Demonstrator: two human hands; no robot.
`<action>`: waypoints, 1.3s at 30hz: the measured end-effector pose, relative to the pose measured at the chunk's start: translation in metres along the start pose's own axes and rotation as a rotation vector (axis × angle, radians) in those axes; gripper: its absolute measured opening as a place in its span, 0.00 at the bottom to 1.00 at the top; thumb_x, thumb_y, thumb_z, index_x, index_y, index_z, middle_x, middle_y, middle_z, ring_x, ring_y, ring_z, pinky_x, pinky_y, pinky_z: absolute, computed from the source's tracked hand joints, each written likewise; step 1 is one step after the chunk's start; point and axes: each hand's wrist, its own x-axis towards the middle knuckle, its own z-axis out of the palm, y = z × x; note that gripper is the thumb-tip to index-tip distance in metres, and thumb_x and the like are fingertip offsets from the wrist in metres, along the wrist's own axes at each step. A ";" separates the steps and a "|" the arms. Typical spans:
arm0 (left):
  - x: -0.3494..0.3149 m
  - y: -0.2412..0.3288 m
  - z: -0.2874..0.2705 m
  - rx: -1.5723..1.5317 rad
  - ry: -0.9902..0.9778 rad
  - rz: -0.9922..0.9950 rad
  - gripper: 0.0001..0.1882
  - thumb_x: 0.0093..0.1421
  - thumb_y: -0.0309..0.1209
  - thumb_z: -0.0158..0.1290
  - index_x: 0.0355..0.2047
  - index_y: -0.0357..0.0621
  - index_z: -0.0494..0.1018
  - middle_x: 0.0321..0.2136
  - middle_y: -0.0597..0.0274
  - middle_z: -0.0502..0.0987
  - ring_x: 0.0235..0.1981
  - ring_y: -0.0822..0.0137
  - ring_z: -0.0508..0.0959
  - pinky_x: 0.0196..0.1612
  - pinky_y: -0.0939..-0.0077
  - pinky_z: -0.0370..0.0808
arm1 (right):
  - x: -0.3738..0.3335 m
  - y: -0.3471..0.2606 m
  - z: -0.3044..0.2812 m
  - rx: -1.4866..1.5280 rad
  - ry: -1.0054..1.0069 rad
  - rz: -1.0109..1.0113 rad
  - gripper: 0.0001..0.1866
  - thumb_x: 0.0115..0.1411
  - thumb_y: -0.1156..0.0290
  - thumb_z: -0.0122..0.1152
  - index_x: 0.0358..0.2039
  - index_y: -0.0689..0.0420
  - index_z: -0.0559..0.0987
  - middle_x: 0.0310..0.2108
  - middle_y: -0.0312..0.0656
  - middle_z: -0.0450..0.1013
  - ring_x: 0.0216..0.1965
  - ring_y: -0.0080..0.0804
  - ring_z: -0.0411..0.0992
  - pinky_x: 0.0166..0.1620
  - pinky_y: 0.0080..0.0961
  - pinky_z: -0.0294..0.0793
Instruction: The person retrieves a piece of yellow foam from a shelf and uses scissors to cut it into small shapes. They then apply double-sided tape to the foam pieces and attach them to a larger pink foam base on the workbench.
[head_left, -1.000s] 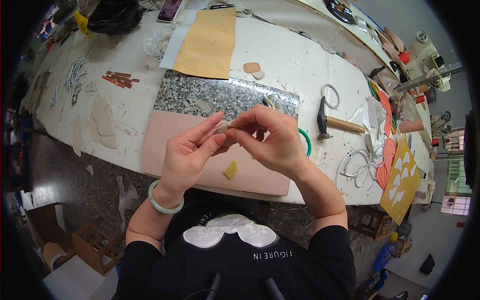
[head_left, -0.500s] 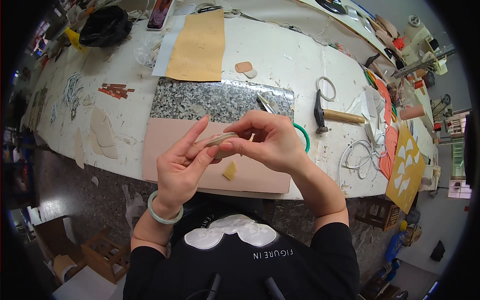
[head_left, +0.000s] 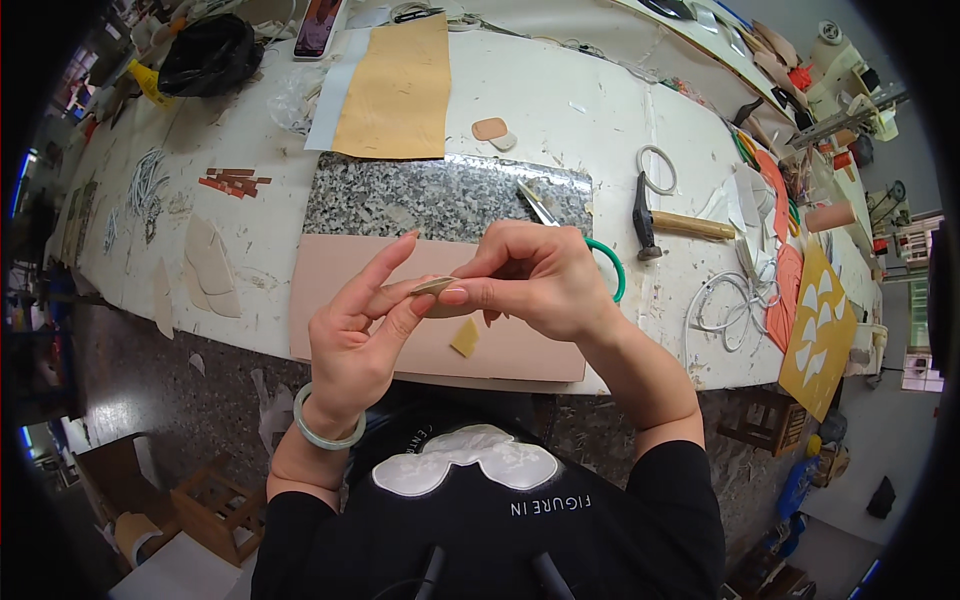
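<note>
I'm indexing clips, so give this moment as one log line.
left hand: pinching thin beige piece; right hand: pinching same piece; beneath: pink board, yellow scrap; rightward: hammer

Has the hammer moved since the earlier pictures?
No: the wooden-handled hammer keeps its place right of the granite slab; only the view shifted slightly.

Both hands meet over the board (head_left: 530,352), palms toward each other. The left forearm (head_left: 303,462) rises from the board's near side, its wrist (head_left: 335,408) just off the near edge. The left hand (head_left: 352,335) is part open over the board's left half, thumb bent in against the fingers, index finger (head_left: 390,257) stretched toward the board's far edge. The right forearm (head_left: 655,395) slants in past the board's right edge. The right hand (head_left: 545,285) pinches, thumb to bent index, knuckles up; the two thumb tips lie close together.
</note>
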 end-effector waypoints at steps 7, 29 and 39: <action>0.003 0.002 0.000 -0.043 0.061 -0.136 0.25 0.59 0.21 0.52 0.57 0.33 0.61 0.34 0.57 0.79 0.33 0.77 0.75 0.39 0.85 0.73 | 0.000 0.006 -0.003 0.152 -0.016 0.148 0.08 0.52 0.75 0.66 0.31 0.63 0.77 0.26 0.37 0.73 0.23 0.19 0.72 0.23 0.13 0.72; -0.007 -0.007 0.007 0.030 0.006 0.094 0.20 0.61 0.20 0.49 0.54 0.32 0.62 0.42 0.49 0.76 0.43 0.67 0.76 0.47 0.78 0.72 | -0.019 0.011 0.003 0.060 0.016 -0.109 0.08 0.52 0.81 0.64 0.33 0.65 0.77 0.29 0.40 0.73 0.27 0.23 0.75 0.25 0.14 0.73; -0.007 -0.005 0.003 0.221 -0.070 0.067 0.09 0.55 0.17 0.54 0.37 0.33 0.75 0.33 0.55 0.78 0.33 0.69 0.77 0.35 0.80 0.75 | -0.023 -0.002 0.001 -0.235 -0.043 -0.209 0.08 0.50 0.78 0.66 0.31 0.64 0.78 0.28 0.38 0.74 0.25 0.20 0.72 0.22 0.13 0.66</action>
